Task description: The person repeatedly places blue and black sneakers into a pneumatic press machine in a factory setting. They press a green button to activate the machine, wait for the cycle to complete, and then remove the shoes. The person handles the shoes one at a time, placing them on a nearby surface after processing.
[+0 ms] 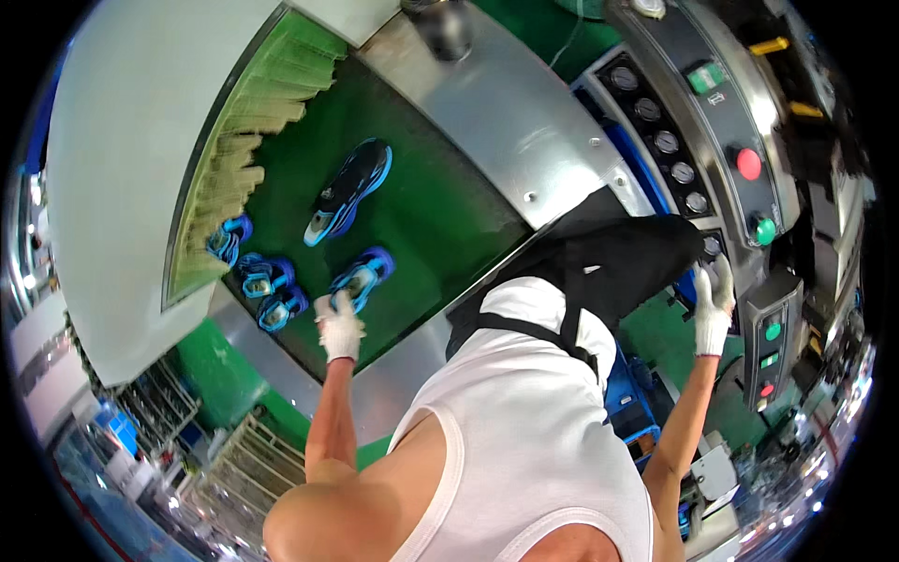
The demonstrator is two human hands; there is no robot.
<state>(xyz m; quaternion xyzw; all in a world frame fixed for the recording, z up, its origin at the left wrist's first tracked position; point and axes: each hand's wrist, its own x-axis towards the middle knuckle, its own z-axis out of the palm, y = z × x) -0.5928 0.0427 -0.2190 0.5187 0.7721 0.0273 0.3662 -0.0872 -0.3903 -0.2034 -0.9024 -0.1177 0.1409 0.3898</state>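
My left hand (339,330), in a white knit glove, is at the near end of a blue shoe (365,277), its fingers closed over the edge. The shoe lies on a green conveyor belt (421,234). A black shoe with a light-blue sole (351,192) lies on its side farther up the belt. Left of my hand are several more blue shoes (268,276), close to the strip curtain. Far to the right, my right hand (714,302), also gloved, is held away from the belt beside a machine panel. Its fingers are stretched and apart, with nothing visible in them.
A yellow-green strip curtain (253,122) hangs at the opening of a white machine housing (122,187). Metal plates (487,94) border the belt. On the right are pressure gauges (666,142), a control panel with a red button (748,164), and a smaller button box (773,342).
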